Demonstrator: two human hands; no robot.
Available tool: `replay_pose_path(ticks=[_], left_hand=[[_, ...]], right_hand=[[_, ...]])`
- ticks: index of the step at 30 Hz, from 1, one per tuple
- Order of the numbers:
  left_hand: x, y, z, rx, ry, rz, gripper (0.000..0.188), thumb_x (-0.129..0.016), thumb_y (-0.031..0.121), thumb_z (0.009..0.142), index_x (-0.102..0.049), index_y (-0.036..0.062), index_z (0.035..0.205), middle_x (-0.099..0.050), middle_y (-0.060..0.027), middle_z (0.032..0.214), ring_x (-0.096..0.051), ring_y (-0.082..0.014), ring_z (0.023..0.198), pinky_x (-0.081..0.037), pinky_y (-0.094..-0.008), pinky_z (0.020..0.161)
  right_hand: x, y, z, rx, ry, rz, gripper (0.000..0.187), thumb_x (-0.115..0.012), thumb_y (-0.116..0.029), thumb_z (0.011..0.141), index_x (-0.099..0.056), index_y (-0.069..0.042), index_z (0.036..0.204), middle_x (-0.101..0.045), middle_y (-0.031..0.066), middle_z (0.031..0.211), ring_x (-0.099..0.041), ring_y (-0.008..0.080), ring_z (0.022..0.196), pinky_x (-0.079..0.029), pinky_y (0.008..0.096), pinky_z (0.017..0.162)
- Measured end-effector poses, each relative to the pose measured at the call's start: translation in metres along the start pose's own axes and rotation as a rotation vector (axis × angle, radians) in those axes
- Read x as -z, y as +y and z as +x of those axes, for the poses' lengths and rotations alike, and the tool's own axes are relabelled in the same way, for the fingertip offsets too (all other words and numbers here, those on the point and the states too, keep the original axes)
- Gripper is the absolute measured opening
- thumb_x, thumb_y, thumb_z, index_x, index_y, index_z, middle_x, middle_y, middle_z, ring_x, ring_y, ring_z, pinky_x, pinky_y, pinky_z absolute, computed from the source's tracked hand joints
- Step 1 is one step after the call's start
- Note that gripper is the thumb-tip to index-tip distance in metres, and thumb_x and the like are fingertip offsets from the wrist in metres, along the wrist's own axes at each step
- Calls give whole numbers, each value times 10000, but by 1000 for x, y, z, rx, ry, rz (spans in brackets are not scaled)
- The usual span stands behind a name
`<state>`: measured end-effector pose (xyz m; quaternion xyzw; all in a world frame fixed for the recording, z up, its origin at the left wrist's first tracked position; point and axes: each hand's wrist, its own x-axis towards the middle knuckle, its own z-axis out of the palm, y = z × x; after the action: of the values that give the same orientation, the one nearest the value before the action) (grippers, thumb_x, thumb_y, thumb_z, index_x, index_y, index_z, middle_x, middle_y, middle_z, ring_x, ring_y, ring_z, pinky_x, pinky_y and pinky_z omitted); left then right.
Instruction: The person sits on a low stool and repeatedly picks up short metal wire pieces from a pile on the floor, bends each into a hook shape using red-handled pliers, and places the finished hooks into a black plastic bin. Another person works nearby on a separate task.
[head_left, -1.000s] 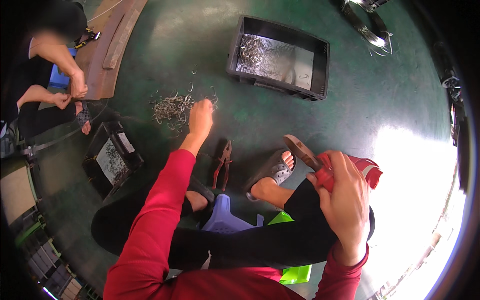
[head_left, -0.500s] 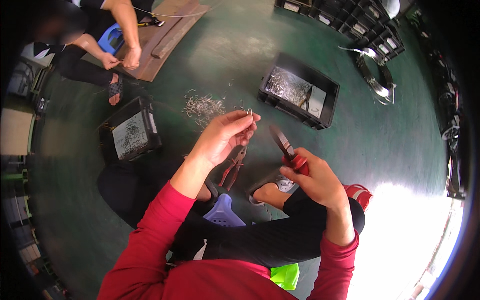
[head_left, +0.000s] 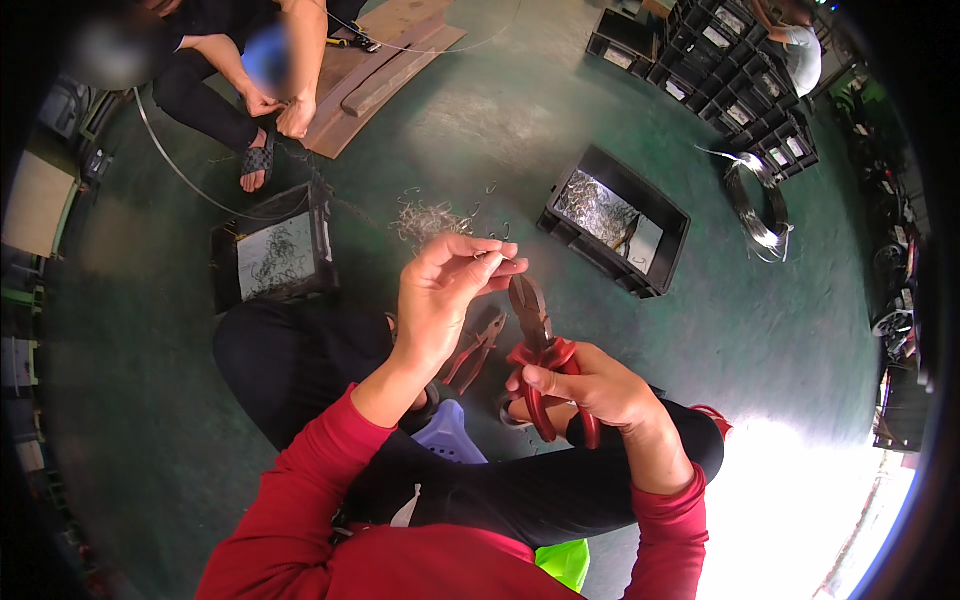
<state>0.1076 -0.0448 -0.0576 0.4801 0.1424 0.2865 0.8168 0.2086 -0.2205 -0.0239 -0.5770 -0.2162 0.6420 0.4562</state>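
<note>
My left hand (head_left: 436, 290) is closed, thumb against fingers, pinching a small bent wire hook (head_left: 481, 256) that is mostly hidden. In my right hand (head_left: 603, 388) are red-handled pliers (head_left: 531, 312), their jaws pointing up and just below my left fingertips. The handles are spread somewhat apart. A second pair of pliers with red handles (head_left: 474, 355) lies on the floor between my feet. Beyond my left hand sits a loose pile of bent wire hooks (head_left: 428, 222).
Two black crates hold similar wire pieces, one at the right (head_left: 655, 283) and one at the left (head_left: 325, 238). A wire coil (head_left: 762, 212) lies far right, near stacked black crates (head_left: 735, 75). Another person's hands (head_left: 285, 112) work beside brown boards (head_left: 335, 125).
My right hand has brought the pliers left, closer to my left fingertips, and turned them so the handles show. The wire hook is now more hidden. The view has shifted.
</note>
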Motion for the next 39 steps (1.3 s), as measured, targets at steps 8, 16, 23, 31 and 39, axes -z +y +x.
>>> replay_pose_path(ticks=[8, 16, 23, 31, 39], left_hand=[[4, -5, -3, -55, -39, -36, 80, -592, 25, 946, -617, 21, 1022, -674, -148, 1102, -655, -233, 1055, -560, -358, 869], [19, 25, 14, 247, -114, 166, 301, -513, 192, 1012, -606, -5, 1219, -677, -113, 990, -685, -205, 866, -551, -325, 788], [15, 31, 6, 339, -373, 450, 277, -481, 154, 1020, -654, -8, 1163, -651, -53, 739, -605, -87, 588, -486, -219, 550], [9, 22, -10, 10, -321, 781, 212, -477, 60, 987, -637, 7, 1115, -601, -60, 588, -558, -120, 440, -457, -267, 473], [13, 11, -15, 62, -305, 787, 187, -471, 60, 991, -627, -17, 1058, -583, -68, 569, -551, -120, 462, -433, -268, 449]], right_hand=[[-1, -7, 2, -19, -9, 43, 406, -622, -308, 959, -585, 38, 1169, -665, 85, 1014, -618, 158, 957, -486, 310, 874], [-6, -11, -9, -36, 401, -526, 242, -653, -197, 931, -600, -1, 1061, -658, 82, 856, -603, 125, 806, -489, 309, 764], [-6, -1, -5, 118, 505, -672, 210, -678, -123, 873, -591, -1, 1020, -667, 147, 845, -649, 237, 781, -497, 339, 744], [-3, 7, 0, 121, 590, -803, 167, -665, -42, 845, -566, -1, 973, -665, 182, 836, -655, 359, 791, -494, 373, 698], [3, 19, 4, 150, 653, -1054, 266, -621, 18, 734, -553, -25, 987, -622, 157, 916, -614, 377, 881, -493, 449, 734]])
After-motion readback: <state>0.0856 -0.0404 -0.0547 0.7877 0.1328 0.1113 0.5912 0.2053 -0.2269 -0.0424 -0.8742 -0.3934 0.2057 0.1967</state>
